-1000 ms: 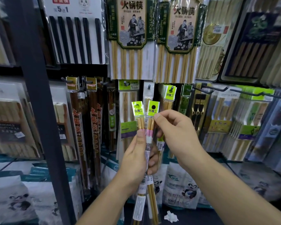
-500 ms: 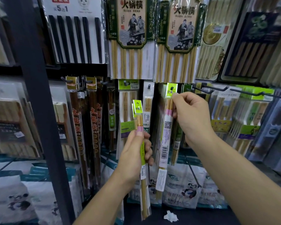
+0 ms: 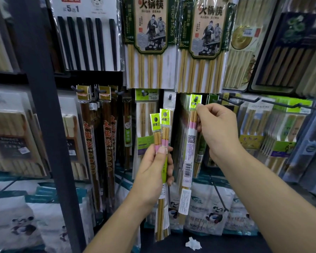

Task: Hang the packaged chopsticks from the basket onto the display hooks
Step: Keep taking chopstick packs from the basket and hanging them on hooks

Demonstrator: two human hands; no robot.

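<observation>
Upright, chopstick pack [image 3: 190, 148], pinched by right fingers [image 3: 202, 107]

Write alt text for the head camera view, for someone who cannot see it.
A person's right hand pinches the top of a slim clear packet of pink-banded bamboo chopsticks with a green header card, held up at a shop's display rack of hanging chopstick packs. The left hand grips two more matching packets upright beside it.
</observation>
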